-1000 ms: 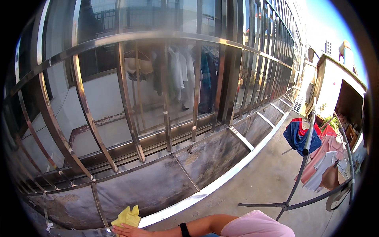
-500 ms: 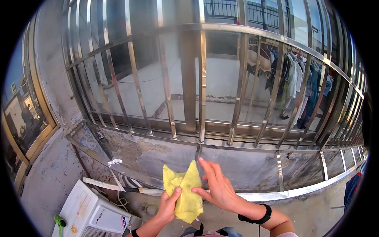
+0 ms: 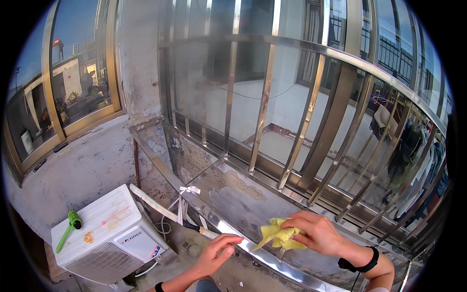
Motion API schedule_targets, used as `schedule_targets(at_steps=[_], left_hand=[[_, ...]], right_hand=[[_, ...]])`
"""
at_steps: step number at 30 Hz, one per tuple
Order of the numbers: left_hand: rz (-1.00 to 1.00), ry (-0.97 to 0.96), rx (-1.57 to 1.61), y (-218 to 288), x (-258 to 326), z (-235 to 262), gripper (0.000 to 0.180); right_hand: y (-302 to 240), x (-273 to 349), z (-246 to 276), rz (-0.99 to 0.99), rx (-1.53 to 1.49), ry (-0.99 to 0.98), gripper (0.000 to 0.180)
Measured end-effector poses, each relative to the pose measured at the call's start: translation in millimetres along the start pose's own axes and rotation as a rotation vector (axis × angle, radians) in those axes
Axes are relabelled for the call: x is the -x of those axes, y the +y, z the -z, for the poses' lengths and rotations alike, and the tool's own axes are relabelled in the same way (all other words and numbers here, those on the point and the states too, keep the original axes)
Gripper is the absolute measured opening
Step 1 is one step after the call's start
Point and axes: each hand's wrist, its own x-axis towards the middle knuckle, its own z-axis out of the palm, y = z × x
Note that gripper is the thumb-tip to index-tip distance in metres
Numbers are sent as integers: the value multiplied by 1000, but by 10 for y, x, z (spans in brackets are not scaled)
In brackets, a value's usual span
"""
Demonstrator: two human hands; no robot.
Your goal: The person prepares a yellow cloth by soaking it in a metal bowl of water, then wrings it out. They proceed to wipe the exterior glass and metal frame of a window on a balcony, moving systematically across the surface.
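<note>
A crumpled yellow cloth (image 3: 273, 235) hangs from my right hand (image 3: 321, 234), its fingers closed around one end. The cloth lies over or just above the shiny metal rail (image 3: 227, 227) that curves along the lower frame; whether it touches cannot be told. My left hand (image 3: 212, 254) holds nothing, its fingers stretched out toward that rail, to the left of the cloth. A white strip (image 3: 189, 190) is knotted round the rail farther left.
A white air-conditioner outdoor unit (image 3: 104, 231) stands at lower left, a green-handled brush (image 3: 69, 228) on its top. A wrapped pipe (image 3: 155, 204) runs behind it. Upright metal bars (image 3: 265, 102) guard the window. Clothes (image 3: 413, 151) hang behind them at right.
The view has turned left, bringing more of the outdoor unit into sight. My left hand has let go of the cloth; my right hand now grips it, bunched up, by the rail.
</note>
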Motion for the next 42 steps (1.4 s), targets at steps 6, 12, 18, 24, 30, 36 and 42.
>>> schedule_targets(at_steps=[6, 12, 18, 24, 30, 36, 42], left_hand=[[-29, 343, -224, -496, -232, 1650, 26], [-140, 318, -796, -812, -856, 3544, 29], [-176, -37, -923, -1303, -1412, 4162, 46], [-219, -184, -898, -1788, -1410, 4294, 49], [-175, -212, -804, -1774, -1433, 4302, 44], [-181, -261, -784, -1782, -1465, 4278, 56], [-214, -287, -845, -1824, -1474, 4291, 57]], right_hand=[[-238, -1103, 168, 185, 267, 54, 42], [-657, -2661, -107, 261, 400, 96, 41], [-1039, -4087, -115, 303, 509, 79, 42], [-1168, -4843, -470, 302, 482, -71, 39], [-868, -5145, -928, 271, 389, -78, 39], [-576, -5921, -1227, 372, 356, -28, 32], [-782, -7367, -925, 486, 597, 322, 24]])
